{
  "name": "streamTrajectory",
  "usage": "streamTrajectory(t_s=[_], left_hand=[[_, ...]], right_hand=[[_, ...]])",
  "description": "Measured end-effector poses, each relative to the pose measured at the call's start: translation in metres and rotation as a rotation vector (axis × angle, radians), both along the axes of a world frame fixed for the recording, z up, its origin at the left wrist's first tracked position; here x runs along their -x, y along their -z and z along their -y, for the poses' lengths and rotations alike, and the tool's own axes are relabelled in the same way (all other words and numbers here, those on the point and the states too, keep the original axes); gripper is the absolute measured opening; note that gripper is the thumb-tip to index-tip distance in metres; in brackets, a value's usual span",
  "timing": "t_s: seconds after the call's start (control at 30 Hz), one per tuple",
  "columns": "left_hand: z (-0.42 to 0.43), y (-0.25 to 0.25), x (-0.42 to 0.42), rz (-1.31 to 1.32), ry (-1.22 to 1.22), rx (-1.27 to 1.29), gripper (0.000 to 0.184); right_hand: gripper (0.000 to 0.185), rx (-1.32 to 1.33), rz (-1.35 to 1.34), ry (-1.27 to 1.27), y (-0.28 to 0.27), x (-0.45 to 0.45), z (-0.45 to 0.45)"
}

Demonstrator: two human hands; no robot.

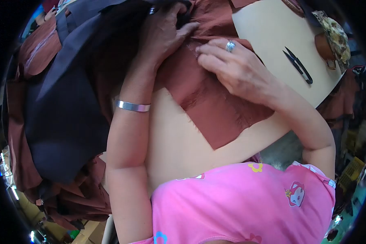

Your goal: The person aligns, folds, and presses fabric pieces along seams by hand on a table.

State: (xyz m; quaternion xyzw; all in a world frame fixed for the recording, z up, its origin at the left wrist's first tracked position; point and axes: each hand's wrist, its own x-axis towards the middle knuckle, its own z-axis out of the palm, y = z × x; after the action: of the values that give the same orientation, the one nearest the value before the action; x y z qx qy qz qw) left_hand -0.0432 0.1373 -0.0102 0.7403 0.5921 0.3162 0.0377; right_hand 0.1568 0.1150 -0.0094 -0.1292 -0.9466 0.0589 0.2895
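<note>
Reddish-brown cloth [215,118] with a frayed edge lies over the table in front of me. My left hand [164,34] is closed on this cloth near the top of the view, where it meets dark fabric [69,110]; the fingertips are partly hidden in the folds. Just to the right, my right hand [236,67], with a ring on one finger, has its fingers bent together on the brown cloth at a seam or fold. What lies under its fingertips is hidden. Black thread snips [298,66] rest on the table to the right of this hand.
The pale tabletop [166,138] shows below and to the right of the cloth. A brown round holder [324,46] and a patterned cloth item [333,34] are at the right edge. Bulky dark and brown fabric hangs off the left side. Another person's hand [49,15] shows at top left.
</note>
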Motion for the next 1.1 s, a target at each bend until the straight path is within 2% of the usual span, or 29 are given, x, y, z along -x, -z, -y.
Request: streamTrajectory(t_s=[0.07,0.17,0.2,0.3,0.53,0.8,0.9,0.93,1.03,1.1], left_hand=[[0.000,-0.006,-0.004,0.026,0.028,-0.086,0.024],[-0.004,0.000,0.005,-0.092,-0.009,-0.004,0.020],[-0.004,0.005,0.004,-0.172,-0.053,-0.093,0.016],[-0.008,0.012,0.003,-0.080,-0.112,-0.123,0.012],[-0.005,0.009,0.003,-0.096,-0.105,-0.318,0.008],[-0.009,0.013,0.005,-0.067,-0.066,-0.273,0.008],[-0.008,0.015,0.008,-0.022,-0.067,-0.191,0.012],[-0.007,0.013,0.009,0.027,-0.069,-0.127,0.015],[-0.002,0.005,0.011,0.135,-0.065,0.042,0.026],[0.004,-0.002,0.013,0.167,-0.057,0.121,0.032]], right_hand=[[0.020,-0.018,0.011,0.041,0.016,0.007,-0.010],[0.020,0.002,0.015,0.040,0.021,0.007,-0.010],[0.020,0.014,0.007,0.040,0.021,0.007,-0.010],[0.022,0.014,-0.007,0.024,0.019,0.006,-0.010],[0.030,0.046,0.058,0.051,0.017,0.012,-0.018],[0.043,0.153,0.210,0.098,0.001,0.024,-0.018],[0.047,0.262,0.061,0.043,0.004,0.020,-0.028],[0.047,0.470,0.052,0.082,0.002,0.016,-0.032],[0.044,0.988,-0.236,0.091,0.006,-0.003,-0.040],[0.039,0.974,-0.293,0.040,0.003,-0.014,-0.018]])
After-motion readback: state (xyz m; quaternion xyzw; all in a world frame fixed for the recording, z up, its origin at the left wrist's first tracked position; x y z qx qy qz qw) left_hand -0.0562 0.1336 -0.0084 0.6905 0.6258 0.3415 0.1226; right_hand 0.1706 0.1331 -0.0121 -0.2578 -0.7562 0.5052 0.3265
